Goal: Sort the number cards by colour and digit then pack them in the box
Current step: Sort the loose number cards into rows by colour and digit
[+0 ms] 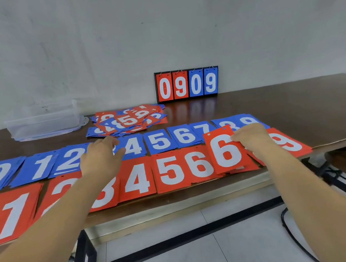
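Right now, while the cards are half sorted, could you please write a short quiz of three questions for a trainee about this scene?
1. True or false: the right hand holds a blue card.
2. What does the scoreboard show? A 0909, B 9090, C 0099.
3. Fill in the colour: the row of cards nearest the person is ___.

Key:
1. False. It holds the red 6.
2. A.
3. Red. The red row lies along the front edge.
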Tool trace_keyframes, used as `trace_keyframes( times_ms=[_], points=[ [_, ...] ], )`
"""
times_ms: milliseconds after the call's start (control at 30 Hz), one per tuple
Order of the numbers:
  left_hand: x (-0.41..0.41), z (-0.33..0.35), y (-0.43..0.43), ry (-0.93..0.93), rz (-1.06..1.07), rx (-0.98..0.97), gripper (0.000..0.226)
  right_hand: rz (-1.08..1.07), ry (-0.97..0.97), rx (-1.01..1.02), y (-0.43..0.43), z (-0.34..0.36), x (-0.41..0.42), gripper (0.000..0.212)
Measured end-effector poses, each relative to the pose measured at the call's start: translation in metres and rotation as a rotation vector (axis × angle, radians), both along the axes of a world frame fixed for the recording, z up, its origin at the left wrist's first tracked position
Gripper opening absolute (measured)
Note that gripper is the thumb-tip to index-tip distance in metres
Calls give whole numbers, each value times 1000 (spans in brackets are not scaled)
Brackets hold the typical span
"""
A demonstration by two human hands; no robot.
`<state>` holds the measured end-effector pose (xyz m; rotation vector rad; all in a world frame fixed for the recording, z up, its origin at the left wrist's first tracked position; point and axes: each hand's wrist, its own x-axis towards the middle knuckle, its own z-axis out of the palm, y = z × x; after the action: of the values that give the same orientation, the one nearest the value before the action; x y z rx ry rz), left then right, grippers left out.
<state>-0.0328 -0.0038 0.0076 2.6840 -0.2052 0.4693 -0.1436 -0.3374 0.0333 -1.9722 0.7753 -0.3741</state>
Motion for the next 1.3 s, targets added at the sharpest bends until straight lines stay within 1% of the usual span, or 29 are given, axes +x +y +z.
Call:
trace_keyframes(
  times_ms=[133,200,367,433,500,700,900,1033,1167,1300],
  points=[
    [0,-7,-20,-1,8,-1,37,149,11,-114,22,-9,15,28],
    [-2,-8,-25,10,16,4,38,184,-2,-180,32,-18,18,24],
    [-11,-7,-37,0,63,11,38,214,99,-593,37,-40,24,9],
    [-16,-7,-39,-4,85,20,39,217,106,-698,37,-45,24,13],
    [-20,-7,-40,-4,98,28,39,226,97,-742,35,-48,24,16],
    [-27,-10,-44,-2,110,58,39,211,64,-711,33,-52,29,16],
    [-18,-4,-48,-47,71,37,37,212,-9,-552,32,-44,39,9],
    [2,2,-48,-35,64,52,36,261,-42,-502,44,-35,58,16],
    [31,10,-38,-34,57,86,37,286,-45,-477,60,-23,90,19],
    [67,18,-19,-28,57,111,35,313,2,-522,78,-8,127,21]
  ],
)
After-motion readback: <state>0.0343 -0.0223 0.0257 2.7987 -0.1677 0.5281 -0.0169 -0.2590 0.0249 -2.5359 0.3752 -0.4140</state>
